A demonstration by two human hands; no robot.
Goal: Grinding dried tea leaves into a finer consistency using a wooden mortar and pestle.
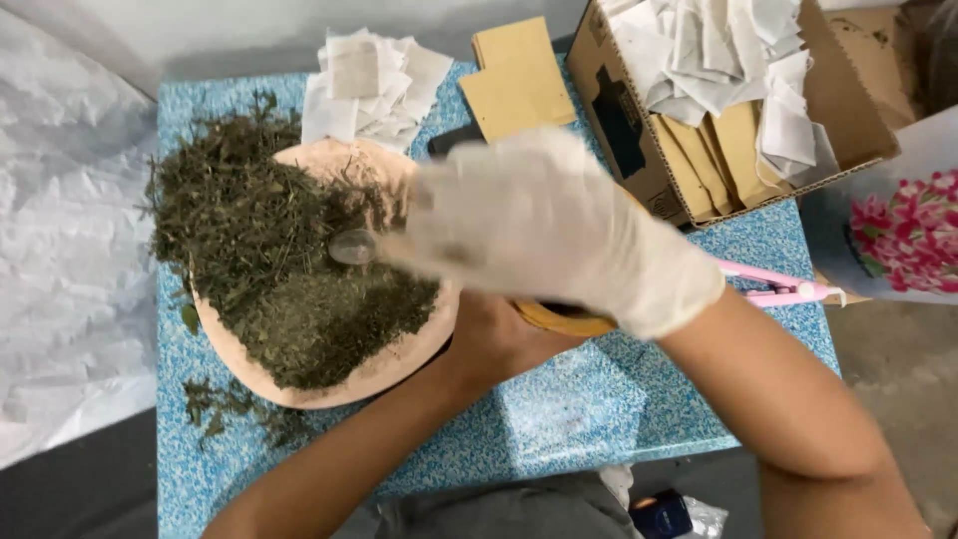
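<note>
Over the blue speckled surface (599,399), the gloved right hand (539,225) pinches a small spoon (351,247) dipped into dried herbs (269,250) heaped on the pink tray (384,364). Left hand (494,334) is mostly hidden underneath, grip unclear. Looks like scooping; lifting needs a level spoon.

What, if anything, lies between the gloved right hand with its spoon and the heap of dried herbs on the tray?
Nothing visible does. The gloved right hand holds a spoon whose bowl already sits at the dried herbs heaped on the pink tray. The bare left hand is below it, off that path.
</note>
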